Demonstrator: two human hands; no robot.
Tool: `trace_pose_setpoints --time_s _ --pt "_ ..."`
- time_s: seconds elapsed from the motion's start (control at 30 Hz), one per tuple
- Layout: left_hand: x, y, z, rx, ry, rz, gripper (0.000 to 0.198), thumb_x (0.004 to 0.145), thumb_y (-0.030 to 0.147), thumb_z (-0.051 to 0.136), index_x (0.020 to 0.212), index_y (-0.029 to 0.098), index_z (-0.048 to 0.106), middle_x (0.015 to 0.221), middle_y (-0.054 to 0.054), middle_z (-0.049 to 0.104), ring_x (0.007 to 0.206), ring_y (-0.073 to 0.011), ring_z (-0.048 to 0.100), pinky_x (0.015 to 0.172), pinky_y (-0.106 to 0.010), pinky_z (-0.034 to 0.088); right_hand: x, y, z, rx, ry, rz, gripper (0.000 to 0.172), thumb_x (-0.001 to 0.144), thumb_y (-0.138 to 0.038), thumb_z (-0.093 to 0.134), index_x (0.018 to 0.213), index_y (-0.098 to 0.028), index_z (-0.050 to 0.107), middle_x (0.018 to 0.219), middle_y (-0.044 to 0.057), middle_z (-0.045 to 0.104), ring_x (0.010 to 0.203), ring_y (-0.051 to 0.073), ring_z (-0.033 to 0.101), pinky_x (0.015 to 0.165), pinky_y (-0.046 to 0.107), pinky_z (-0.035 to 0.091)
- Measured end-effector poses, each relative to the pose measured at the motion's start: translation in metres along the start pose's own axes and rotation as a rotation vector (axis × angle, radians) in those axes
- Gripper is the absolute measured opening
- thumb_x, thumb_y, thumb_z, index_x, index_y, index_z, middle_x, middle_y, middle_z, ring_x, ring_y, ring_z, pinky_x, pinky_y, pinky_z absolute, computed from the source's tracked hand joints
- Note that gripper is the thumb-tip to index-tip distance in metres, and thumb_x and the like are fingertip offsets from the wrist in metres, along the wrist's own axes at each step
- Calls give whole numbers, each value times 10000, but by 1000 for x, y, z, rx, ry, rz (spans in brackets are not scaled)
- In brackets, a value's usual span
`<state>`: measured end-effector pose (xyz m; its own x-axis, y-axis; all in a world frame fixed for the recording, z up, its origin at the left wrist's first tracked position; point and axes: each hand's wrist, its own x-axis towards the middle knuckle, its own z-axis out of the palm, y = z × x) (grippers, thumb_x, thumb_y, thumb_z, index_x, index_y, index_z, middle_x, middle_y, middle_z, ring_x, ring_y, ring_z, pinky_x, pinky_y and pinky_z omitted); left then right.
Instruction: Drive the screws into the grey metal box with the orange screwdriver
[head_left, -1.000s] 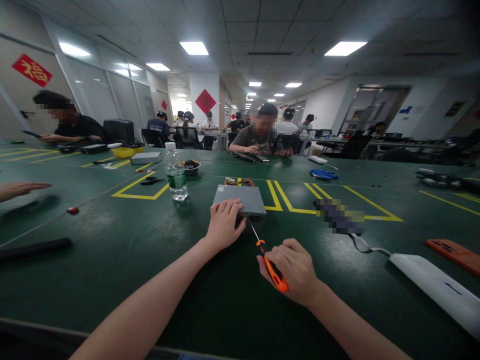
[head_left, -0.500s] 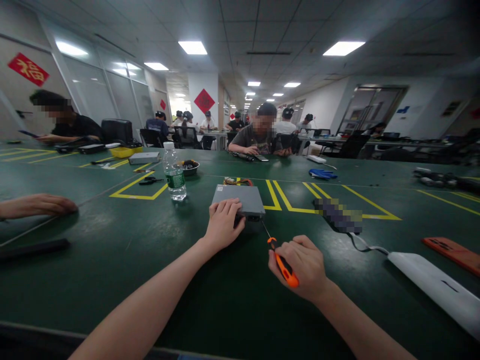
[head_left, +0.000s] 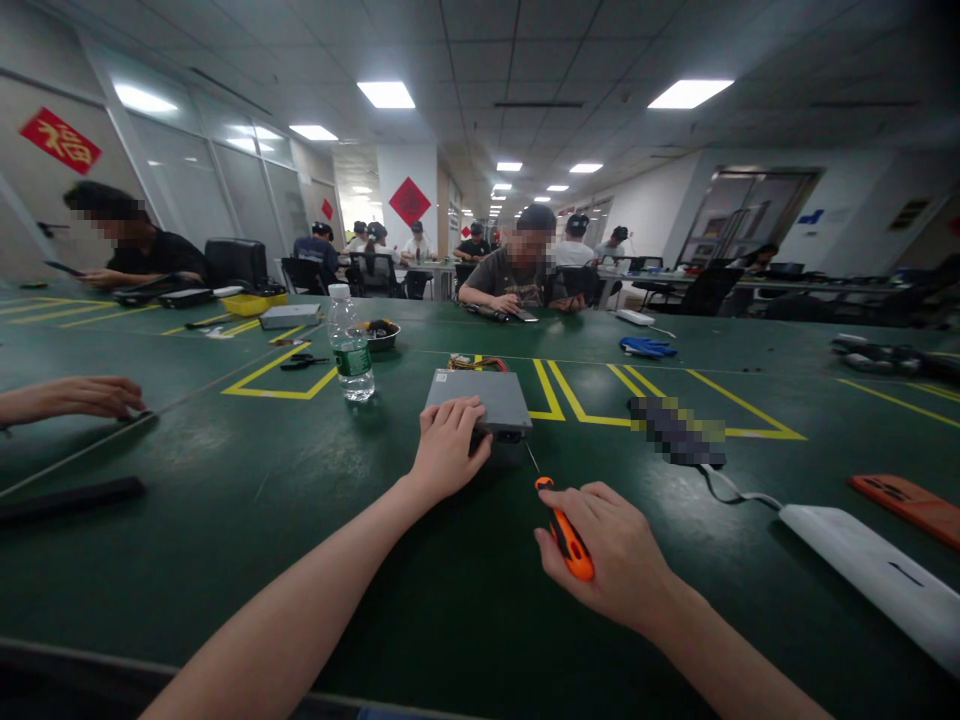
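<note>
Left hand (head_left: pixel 448 447) flat on the near edge of the grey metal box (head_left: pixel 480 402), fingers spread over its top, box resting mid-table on the green mat (head_left: pixel 225 520). Right hand (head_left: pixel 611 555) clamped round the orange screwdriver (head_left: pixel 564 530), tip aimed at the box's near right corner, just short of it. Bare mat open in front and to the left; white power strip (head_left: pixel 870 575) well to the right. Water bottle (head_left: pixel 350 345) label unreadable. Since a second ago, screwdriver drawn rightward, off the box.
</note>
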<state>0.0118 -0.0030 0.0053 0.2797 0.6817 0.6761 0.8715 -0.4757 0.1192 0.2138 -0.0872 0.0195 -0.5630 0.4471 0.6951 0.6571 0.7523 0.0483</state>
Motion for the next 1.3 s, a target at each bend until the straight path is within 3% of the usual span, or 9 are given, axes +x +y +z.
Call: trace_pose_setpoints --time_s 0.3,0.47,0.63,0.83,0.93,1.0,1.1,1.2,1.3 --pt "0 -1 1 -4 5 8 273 818 300 485 1075 212 504 1226 -60 540 1141 -232 444 930 -421 282 -1 -24 -1 -387 29 11 241 876 -118 374 972 -92 593 653 52 550 552 152 502 506 288 365" --pt "0 -1 1 -15 9 -5 289 803 296 505 1081 216 514 1226 -70 537 1135 -245 445 932 -427 286 -13 -27 4 -355 58 258 255 917 -224 321 973 -134 553 669 62 581 513 162 560 427 265 360" --pt "0 1 1 -28 12 -9 288 805 290 497 1082 214 520 1210 -76 549 1119 -250 454 922 -431 294 -22 -23 17 -14 74 586 176 879 -336 394 889 -186 484 610 33 599 425 183 568 351 249 340" --pt "0 0 1 -23 22 -1 277 812 294 486 1075 211 515 1208 -72 549 1118 -247 456 923 -428 290 -16 -26 24 956 -63 1037 229 884 -429 369 879 -204 408 627 -16 565 346 95 452 300 192 274" --pt "-1 -1 2 -24 22 1 276 810 290 489 1073 210 512 1211 -65 547 1123 -242 453 925 -422 287 -12 -29 26 1155 -24 1195 239 875 -438 401 914 -203 387 664 -31 529 346 57 393 309 168 236" --pt "-1 -1 1 -25 17 -2 278 806 289 496 1072 209 510 1214 -63 544 1128 -239 449 926 -418 286 -12 -28 29 1129 59 1214 258 845 -411 473 969 -211 366 669 -44 506 346 52 384 309 166 245" --pt "-1 -1 0 -24 7 -5 277 807 291 497 1071 208 508 1213 -65 544 1128 -236 448 926 -415 286 -15 -27 31 936 184 1106 371 779 -327 579 1057 -227 355 766 -10 533 416 84 487 327 192 354" --pt "-1 -1 -1 -20 2 2 279 812 299 488 1076 207 502 1223 -67 539 1128 -237 448 921 -417 287 -16 -28 29 705 138 914 411 769 -275 578 1117 -209 368 760 12 544 542 143 588 443 240 491" --pt "-1 -1 0 -17 4 8 281 813 304 486 1075 206 498 1226 -65 536 1129 -236 446 916 -419 287 -12 -32 21 542 150 725 358 797 -285 516 1117 -190 387 1069 129 491 753 178 637 612 292 550"
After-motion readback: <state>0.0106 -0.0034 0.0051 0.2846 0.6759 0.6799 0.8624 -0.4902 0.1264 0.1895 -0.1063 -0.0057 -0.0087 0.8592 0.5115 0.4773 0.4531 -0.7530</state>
